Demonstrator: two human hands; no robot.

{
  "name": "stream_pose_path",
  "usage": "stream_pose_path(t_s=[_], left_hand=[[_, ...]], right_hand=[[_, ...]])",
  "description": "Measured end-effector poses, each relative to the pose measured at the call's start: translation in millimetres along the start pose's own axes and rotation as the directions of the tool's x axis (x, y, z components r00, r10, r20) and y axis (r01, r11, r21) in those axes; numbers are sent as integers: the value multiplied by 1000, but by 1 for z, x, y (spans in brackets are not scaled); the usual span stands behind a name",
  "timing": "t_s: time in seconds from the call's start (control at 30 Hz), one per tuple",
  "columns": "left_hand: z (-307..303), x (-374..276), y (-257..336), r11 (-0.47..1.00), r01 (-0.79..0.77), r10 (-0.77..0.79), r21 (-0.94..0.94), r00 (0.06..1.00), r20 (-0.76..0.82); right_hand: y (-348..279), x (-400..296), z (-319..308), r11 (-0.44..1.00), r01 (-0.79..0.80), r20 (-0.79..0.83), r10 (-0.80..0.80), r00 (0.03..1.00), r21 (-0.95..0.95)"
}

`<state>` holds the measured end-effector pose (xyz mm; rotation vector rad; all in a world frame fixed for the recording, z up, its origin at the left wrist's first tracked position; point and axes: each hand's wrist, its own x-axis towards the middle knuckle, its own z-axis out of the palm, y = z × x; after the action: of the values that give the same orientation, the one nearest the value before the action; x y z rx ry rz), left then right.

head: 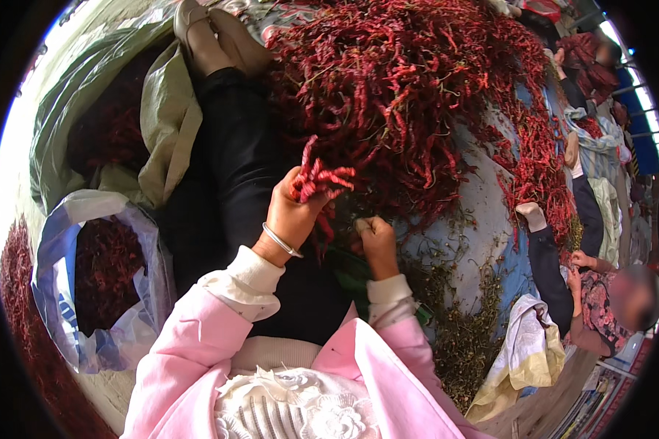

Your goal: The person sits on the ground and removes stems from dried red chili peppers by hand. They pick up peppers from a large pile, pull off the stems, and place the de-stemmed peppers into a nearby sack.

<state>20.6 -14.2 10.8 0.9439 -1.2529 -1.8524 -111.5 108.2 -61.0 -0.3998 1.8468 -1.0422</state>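
My left hand [295, 206], with a silver bangle at the wrist, grips a bunch of dried red chillies [321, 181] above my lap. Some of the pods fan out past the thumb and others hang below the fingers. Just to the right is my right hand [379, 241], its fingers curled in. Whether its fingertips pinch something small is too unclear to tell. Beyond both hands rises a large heap of dried red chillies [384, 88], many with thin stems. Loose chilli stems and caps [467, 340] lie on the sheet [480, 219] to the right.
On my left stand an open green woven sack [170, 126] and a white-and-blue sack [101, 203], both containing chillies. More chillies [22, 307] lie at the far left. People [593, 324] sit at the right beside another chilli pile [541, 159]. A pale sack [532, 345] lies nearby.
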Motion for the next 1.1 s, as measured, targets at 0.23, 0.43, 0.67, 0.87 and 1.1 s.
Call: stream_pose_path(t_s=[0.23, 0.43, 0.67, 0.87, 1.1], left_hand=[[-5, 6, 3, 986, 137, -140, -98, 990, -26], [-4, 5, 5, 972, 195, -196, -131, 981, 3], [-5, 7, 8, 965, 241, -237, -106, 970, 46], [-3, 0, 9, 984, 168, -165, -65, 985, 55], [-21, 8, -9, 974, 70, -69, -214, 998, 14]], right_hand=[[-11, 30, 17, 661, 271, -156, -512, 845, -699], [19, 74, 4, 651, 327, -88, -519, 850, -685], [-13, 28, -23, 881, -86, 173, 5, 985, 466], [-94, -11, 2, 757, 607, -420, -483, 768, 240], [-234, -99, 133, 76, 980, 67, -996, 64, 185]])
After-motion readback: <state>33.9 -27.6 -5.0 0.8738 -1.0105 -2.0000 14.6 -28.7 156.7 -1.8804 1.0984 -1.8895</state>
